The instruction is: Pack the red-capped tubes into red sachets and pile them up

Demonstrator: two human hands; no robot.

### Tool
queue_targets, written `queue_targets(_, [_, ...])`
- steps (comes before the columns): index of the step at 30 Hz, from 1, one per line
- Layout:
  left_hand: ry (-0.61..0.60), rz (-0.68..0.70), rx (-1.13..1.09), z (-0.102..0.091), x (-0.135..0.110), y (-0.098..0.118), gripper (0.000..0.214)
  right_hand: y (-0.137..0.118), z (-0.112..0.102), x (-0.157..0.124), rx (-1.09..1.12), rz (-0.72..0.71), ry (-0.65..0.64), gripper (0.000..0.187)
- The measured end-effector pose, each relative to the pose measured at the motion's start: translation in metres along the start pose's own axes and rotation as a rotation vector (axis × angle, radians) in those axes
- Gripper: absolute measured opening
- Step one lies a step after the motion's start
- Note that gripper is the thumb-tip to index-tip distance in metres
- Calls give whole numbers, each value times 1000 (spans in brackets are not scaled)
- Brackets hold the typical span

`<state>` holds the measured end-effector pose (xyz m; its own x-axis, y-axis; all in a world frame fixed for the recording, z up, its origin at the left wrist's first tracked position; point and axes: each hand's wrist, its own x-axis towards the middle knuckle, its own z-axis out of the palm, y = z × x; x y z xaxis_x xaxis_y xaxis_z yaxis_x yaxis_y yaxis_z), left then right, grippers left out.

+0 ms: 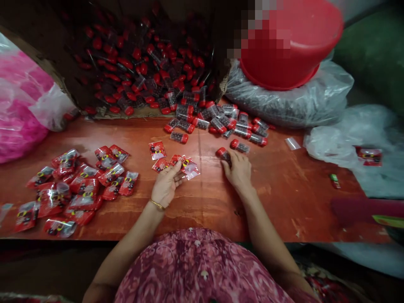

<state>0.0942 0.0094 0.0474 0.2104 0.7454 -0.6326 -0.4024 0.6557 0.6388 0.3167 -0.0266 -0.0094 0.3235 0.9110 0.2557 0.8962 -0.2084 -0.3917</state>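
My left hand (166, 184) pinches a small red printed packet (191, 168) with a clear lower part, its thumb on top. Two more flat red packets lie just beyond those fingers, one of them a red card (157, 150). My right hand (239, 170) is closed over a small clear tube with a red cap (222, 153), which rests at the tabletop and is partly hidden by the fingers. Another red-capped tube (240, 146) with dark beads inside lies just past the right knuckles. Several such tubes (217, 122) are heaped farther back.
A cardboard box (53, 71) full of red-capped tubes stands behind. Red packets (85, 189) pile up on the left of the orange-red table (202, 210). A red tub (284, 50) sits on a plastic bag (284, 105) at back right. A pink bag (22, 109) is far left.
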Motion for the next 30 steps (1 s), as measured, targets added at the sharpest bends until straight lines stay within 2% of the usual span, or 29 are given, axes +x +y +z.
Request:
queue_targets(2, [-10,-29,-18,0,0,0,26,8,0,-5,75,-1,-16,33])
queue_targets(4, [-16,-44,-27,1,-1,-1,25,0,-5,-17,301,16,-53,31])
queue_targets(7, [-32,-48,-9,1,-4,-2,27,-30,-22,-38,722,85,-201,28])
queue_targets(10, [-53,-17,39,0,-7,-2,34,-58,-38,-51,926,94,-322,22])
queue_targets(14, [-60,50,95,-2,-10,-3,38,-73,-44,-53,932,73,-336,17])
queue_targets(18, [-74,104,167,-3,-10,-7,38,-73,-40,-50,952,96,-332,18])
queue_targets(23, [-44,242,267,-5,-8,-11,36,-74,-38,-53,950,122,-315,20])
queue_targets(26, [-79,220,270,-3,-7,-11,36,-74,-35,-56,953,143,-290,21])
queue_targets(30, [-106,220,227,3,-8,-14,36,-77,-28,-58,1077,233,-361,27])
